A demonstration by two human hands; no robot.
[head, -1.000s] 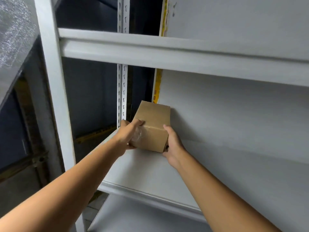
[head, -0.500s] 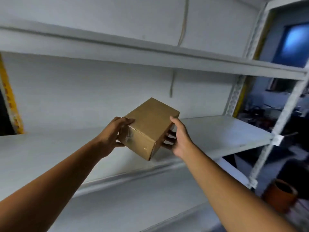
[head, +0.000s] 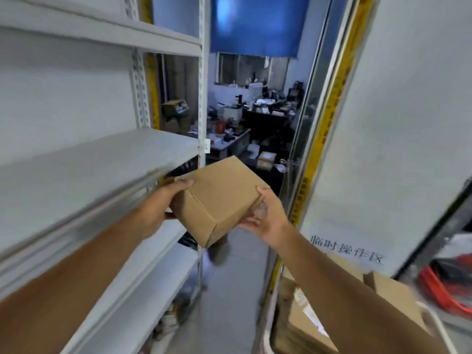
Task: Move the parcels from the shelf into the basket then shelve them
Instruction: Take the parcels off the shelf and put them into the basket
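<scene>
Parcel [head: 219, 200], a plain brown cardboard box, was held in mid-air between both hands, tilted with one corner pointing down. The left hand [head: 155, 205] gripped its left end, thumb lying along the top edge and fingers curled underneath. The right hand [head: 265, 218] held the right end, thumb up on the top corner and fingers pressed against the side face.

A second earlier the box had been sitting at the back of the white shelf [head: 97, 159] with both hands closing round it; half a second earlier it had been lifted clear. By this moment the view had swung right, and the parcel hung past the shelf's front edge, over the aisle floor and well apart from any board. I judged that the pick from the shelf was finished and the carry toward the basket was under way.

Below the right forearm, at the lower right, stood a container with a pale rim [head: 434, 320], probably the basket, though only part of it showed. Inside lay several more brown cardboard boxes [head: 306, 325], at least one with a white label, packed close together. Just beyond it something red [head: 441, 292] lay blurred. The shelf boards nearest the hands carried nothing visible. Setting the held parcel on top of those boxes looked like the next step.
</scene>
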